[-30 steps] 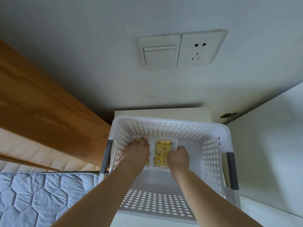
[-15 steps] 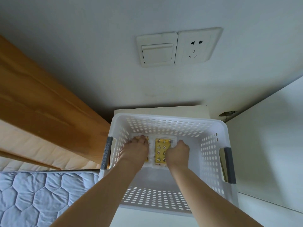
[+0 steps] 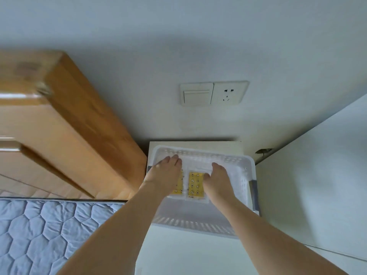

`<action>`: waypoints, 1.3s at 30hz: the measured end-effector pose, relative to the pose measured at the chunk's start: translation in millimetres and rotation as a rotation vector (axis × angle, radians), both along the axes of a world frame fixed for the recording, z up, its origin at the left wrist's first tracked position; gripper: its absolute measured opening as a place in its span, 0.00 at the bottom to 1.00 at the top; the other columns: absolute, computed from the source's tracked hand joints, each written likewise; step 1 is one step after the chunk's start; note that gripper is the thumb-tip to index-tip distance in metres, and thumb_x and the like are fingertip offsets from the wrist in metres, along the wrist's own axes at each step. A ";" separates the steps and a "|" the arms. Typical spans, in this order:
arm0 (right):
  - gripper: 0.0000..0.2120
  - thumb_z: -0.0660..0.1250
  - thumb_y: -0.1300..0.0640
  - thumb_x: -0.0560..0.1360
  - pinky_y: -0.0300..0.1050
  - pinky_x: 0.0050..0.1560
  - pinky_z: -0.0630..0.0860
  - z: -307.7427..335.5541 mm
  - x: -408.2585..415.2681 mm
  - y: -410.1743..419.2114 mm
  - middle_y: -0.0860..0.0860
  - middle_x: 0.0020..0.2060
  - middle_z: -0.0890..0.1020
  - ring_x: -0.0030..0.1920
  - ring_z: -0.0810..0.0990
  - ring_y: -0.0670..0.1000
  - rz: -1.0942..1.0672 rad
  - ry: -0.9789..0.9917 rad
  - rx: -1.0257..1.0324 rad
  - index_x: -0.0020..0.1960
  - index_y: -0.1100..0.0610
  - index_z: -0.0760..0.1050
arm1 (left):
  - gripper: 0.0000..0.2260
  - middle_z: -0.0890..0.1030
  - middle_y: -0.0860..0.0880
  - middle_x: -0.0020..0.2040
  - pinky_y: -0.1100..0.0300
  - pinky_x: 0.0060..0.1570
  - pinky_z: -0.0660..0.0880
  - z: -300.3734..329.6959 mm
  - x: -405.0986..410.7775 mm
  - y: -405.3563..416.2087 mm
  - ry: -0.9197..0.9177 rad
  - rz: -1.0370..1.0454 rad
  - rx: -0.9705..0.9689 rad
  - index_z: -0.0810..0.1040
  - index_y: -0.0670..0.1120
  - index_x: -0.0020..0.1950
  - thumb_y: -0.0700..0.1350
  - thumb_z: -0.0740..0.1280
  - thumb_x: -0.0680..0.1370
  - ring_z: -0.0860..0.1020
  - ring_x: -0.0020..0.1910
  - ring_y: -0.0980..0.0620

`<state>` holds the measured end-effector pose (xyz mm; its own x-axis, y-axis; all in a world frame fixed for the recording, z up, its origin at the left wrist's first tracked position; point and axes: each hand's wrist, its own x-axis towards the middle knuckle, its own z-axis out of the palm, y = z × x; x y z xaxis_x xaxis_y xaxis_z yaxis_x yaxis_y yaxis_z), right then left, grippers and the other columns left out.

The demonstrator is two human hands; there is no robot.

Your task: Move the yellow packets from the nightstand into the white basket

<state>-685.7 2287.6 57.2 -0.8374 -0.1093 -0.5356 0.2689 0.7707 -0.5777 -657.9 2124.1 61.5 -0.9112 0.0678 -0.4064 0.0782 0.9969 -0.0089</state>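
The white basket point(image 3: 200, 225) with perforated walls and grey handles stands on the white nightstand point(image 3: 188, 253). Two yellow packets lie side by side on its floor. The right yellow packet point(image 3: 195, 184) shows fully; the left yellow packet point(image 3: 179, 187) is half hidden under my left hand point(image 3: 165, 174). That hand hovers flat over it, fingers stretched toward the basket's far wall, holding nothing. My right hand point(image 3: 217, 180) is just to the right of the right packet, fingers loosely spread and empty, thumb near the packet's top corner.
A wooden headboard point(image 3: 65, 135) rises close to the basket's left side, with a quilted grey-blue mattress point(image 3: 43, 233) below it. A light switch point(image 3: 196, 94) and a wall socket point(image 3: 228, 93) sit on the wall behind. A white cabinet panel point(image 3: 317, 185) borders the right.
Both hands have let go of the packets and lifted slightly toward the basket's far wall. The packets stay on the basket floor. The view has pulled back and up.
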 end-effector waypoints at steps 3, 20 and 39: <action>0.25 0.56 0.58 0.81 0.47 0.74 0.58 62.1 3.7 2.3 0.53 0.76 0.60 0.76 0.58 0.52 0.120 0.089 0.031 0.77 0.60 0.56 | 0.26 0.55 0.47 0.79 0.54 0.70 0.65 64.9 14.4 -5.6 0.111 0.094 0.104 0.53 0.44 0.79 0.45 0.57 0.83 0.57 0.77 0.50; 0.22 0.58 0.60 0.79 0.48 0.70 0.61 358.9 134.7 -122.1 0.57 0.71 0.66 0.71 0.64 0.57 0.921 0.673 -0.238 0.72 0.62 0.63 | 0.25 0.65 0.42 0.75 0.54 0.74 0.56 365.7 266.7 -82.8 0.674 0.717 -0.179 0.62 0.40 0.76 0.50 0.60 0.82 0.61 0.75 0.45; 0.27 0.60 0.62 0.77 0.44 0.72 0.59 438.0 780.1 -126.4 0.58 0.73 0.67 0.73 0.64 0.55 1.942 0.591 -0.731 0.75 0.63 0.61 | 0.26 0.63 0.41 0.77 0.53 0.72 0.60 437.8 943.2 132.4 0.681 1.866 -0.583 0.62 0.40 0.76 0.50 0.61 0.82 0.62 0.75 0.44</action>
